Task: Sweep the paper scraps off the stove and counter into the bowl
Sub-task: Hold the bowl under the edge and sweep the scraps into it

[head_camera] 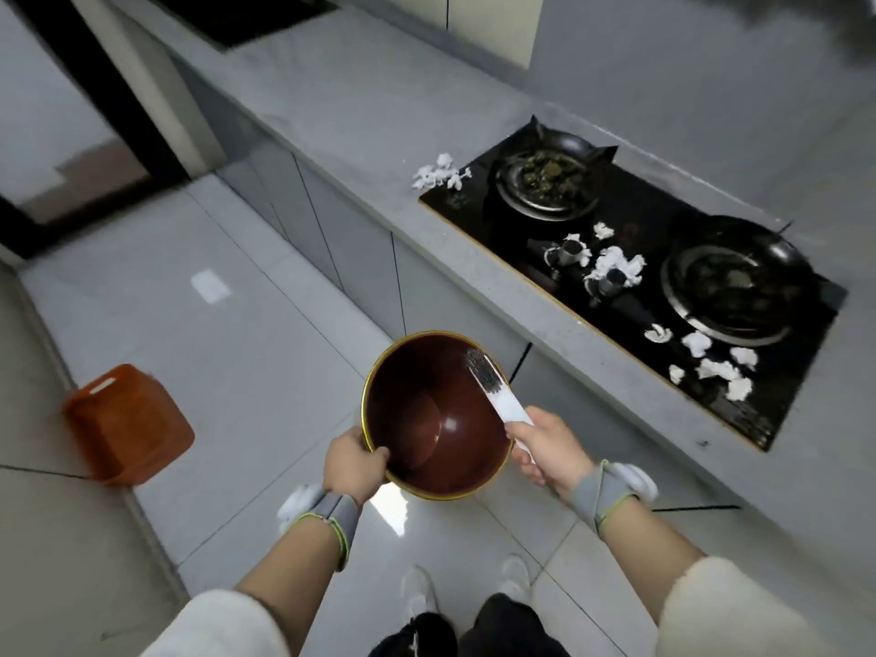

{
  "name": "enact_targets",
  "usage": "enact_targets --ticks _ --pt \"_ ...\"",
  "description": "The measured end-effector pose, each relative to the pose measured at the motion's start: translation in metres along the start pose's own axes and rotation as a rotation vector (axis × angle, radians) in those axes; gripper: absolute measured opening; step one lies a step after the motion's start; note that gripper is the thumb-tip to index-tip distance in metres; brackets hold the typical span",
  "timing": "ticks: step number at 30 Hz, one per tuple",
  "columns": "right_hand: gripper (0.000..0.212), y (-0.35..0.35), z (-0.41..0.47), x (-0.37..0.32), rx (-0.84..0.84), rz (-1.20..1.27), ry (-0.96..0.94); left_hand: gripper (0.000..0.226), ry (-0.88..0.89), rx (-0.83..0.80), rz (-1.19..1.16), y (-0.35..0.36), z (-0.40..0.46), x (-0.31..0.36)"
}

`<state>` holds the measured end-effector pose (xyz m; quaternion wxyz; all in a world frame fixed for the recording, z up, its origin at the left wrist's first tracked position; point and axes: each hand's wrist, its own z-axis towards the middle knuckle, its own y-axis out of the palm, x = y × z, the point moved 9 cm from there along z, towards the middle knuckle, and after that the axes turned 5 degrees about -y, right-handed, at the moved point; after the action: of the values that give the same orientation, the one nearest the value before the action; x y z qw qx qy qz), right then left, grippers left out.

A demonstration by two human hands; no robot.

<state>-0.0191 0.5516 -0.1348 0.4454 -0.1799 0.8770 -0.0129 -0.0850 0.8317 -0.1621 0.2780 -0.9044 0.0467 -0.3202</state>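
Note:
My left hand grips the near rim of a dark red bowl with a gold edge, held above the floor in front of the counter. The bowl holds nothing. My right hand holds the white handle of a small brush, whose dark bristles lie over the bowl's right rim. White paper scraps sit on the black glass stove: a bunch around the two knobs and another at the front right. One more cluster lies on the grey counter left of the stove.
Two burners with metal rings sit on the stove. An orange bin stands on the tiled floor at the left. Grey cabinet doors run below the counter. My feet show at the bottom.

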Motion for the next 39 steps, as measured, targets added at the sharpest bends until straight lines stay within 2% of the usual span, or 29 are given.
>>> enact_targets --ticks 2,8,13,17,20,23,25,27,31,39 --pt "0.009 -0.025 -0.011 -0.002 0.047 0.003 -0.011 0.022 0.002 0.005 0.006 0.007 0.0 0.002" --pt "0.009 -0.1 -0.029 -0.002 0.085 -0.006 -0.062 0.016 -0.028 0.001 0.021 0.029 -0.041 0.039" --pt "0.016 -0.171 -0.031 0.016 0.145 -0.007 -0.117 0.012 -0.059 -0.014 0.028 0.076 -0.075 0.048" --pt "0.022 -0.249 -0.039 0.045 0.308 -0.011 -0.136 0.018 -0.108 -0.042 0.027 0.118 -0.088 0.044" --pt "0.024 -0.323 -0.044 0.07 0.479 -0.218 -0.145 0.025 -0.123 -0.033 0.04 0.148 -0.087 0.044" --pt "0.028 -0.386 -0.042 0.082 0.59 -0.414 -0.094 0.01 -0.137 -0.009 -0.002 0.166 -0.111 0.057" --pt "0.03 -0.416 -0.033 0.083 0.617 -0.532 -0.056 0.01 -0.146 0.011 -0.044 0.176 -0.119 0.06" --pt "0.032 -0.437 -0.02 0.083 0.604 -0.641 -0.028 0.01 -0.147 0.016 -0.062 0.186 -0.118 0.058" --pt "0.029 -0.443 0.007 0.078 0.472 -0.824 -0.011 0.009 -0.145 0.026 -0.036 0.197 -0.119 0.054" --pt "0.023 -0.448 0.032 0.063 0.276 -0.994 -0.089 0.008 -0.165 0.031 -0.089 0.206 -0.128 0.057"
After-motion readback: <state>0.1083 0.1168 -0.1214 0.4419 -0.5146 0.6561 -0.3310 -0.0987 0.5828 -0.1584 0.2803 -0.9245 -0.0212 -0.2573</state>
